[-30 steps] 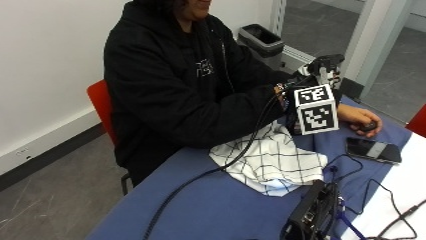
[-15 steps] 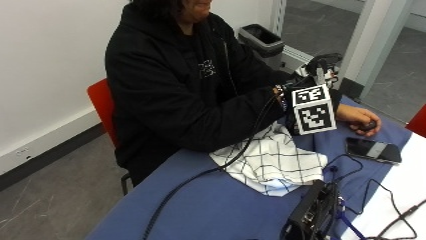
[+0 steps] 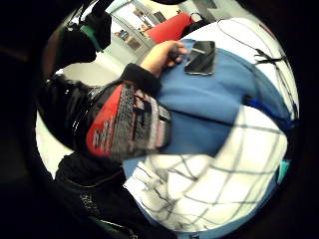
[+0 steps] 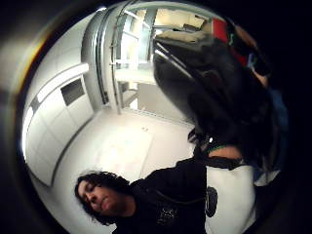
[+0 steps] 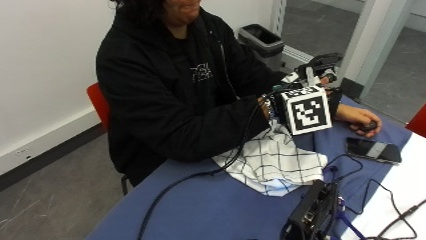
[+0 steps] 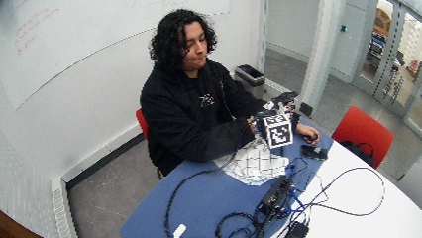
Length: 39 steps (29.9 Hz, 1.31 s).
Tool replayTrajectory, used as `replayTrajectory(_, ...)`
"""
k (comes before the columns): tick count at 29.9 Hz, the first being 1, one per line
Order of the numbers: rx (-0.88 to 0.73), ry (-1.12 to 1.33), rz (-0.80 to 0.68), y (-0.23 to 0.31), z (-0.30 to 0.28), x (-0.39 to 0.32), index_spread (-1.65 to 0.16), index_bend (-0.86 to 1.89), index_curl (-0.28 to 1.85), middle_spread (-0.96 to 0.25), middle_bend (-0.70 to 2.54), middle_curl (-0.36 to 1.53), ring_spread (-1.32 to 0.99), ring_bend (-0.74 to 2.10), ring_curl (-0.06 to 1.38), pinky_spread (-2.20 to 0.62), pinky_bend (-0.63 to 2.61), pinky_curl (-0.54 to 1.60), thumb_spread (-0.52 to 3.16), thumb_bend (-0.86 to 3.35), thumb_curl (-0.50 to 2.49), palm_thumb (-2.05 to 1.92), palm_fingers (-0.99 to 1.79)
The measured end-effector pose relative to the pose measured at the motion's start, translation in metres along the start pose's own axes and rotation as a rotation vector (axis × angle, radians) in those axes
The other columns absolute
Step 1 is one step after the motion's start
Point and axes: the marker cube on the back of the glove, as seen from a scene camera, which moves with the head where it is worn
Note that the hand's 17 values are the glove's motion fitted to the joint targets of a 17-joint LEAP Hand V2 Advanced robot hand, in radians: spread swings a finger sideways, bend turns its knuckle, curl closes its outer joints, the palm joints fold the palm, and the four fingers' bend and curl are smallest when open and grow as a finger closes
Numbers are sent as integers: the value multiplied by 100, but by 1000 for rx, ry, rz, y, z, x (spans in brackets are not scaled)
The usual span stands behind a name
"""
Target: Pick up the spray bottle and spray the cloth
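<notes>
Your gloved right hand [image 5: 313,87] grips the spray bottle [image 5: 319,65], raised above the checked cloth [image 5: 276,162] lying near the bench's [image 5: 200,210] edge by you. If the nozzle points past the cloth, spray could reach the phone [image 5: 373,149] beside it.

Office meeting room: whiteboard wall [image 6: 99,44], glass doors [image 6: 389,44], table [image 6: 198,198].

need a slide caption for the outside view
Gloved right hand holds a black spray bottle raised above a white checked cloth on the blue table.
</notes>
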Motion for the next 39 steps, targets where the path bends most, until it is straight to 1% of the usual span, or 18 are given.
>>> replayTrajectory(4,0,184,-4,19,-31,1,-26,6,55,-1,34,48,-5,52,47,5,41,45,90,-4,78,80,59)
replayTrajectory(8,28,469,-14,27,-78,5,-29,8,49,2,31,46,-2,48,45,14,37,44,98,-5,71,72,43)
replayTrajectory(10,3,560,-8,54,-93,-2,-30,8,46,2,31,45,-1,47,44,16,36,42,100,-5,69,71,43)
replayTrajectory(12,-21,632,30,82,-106,-10,-32,9,43,2,30,44,0,46,42,18,35,41,102,-6,65,66,42)
replayTrajectory(17,-21,801,196,121,-141,-20,-35,11,39,2,24,41,3,42,40,21,35,40,104,-6,58,57,36)
replayTrajectory(21,-86,858,276,142,-157,-25,-38,13,37,2,21,40,5,37,38,23,36,40,104,-6,53,52,29)
replayTrajectory(24,-140,865,309,155,-162,-29,-39,13,35,2,17,38,6,34,37,23,37,40,104,-5,51,51,19)
replayTrajectory(33,-243,899,305,177,-160,-47,-42,11,29,2,17,34,10,30,34,23,44,40,103,-3,45,49,5)
replayTrajectory(39,-253,908,293,179,-159,-49,-43,11,26,2,16,32,12,34,33,24,48,40,101,-2,43,52,3)
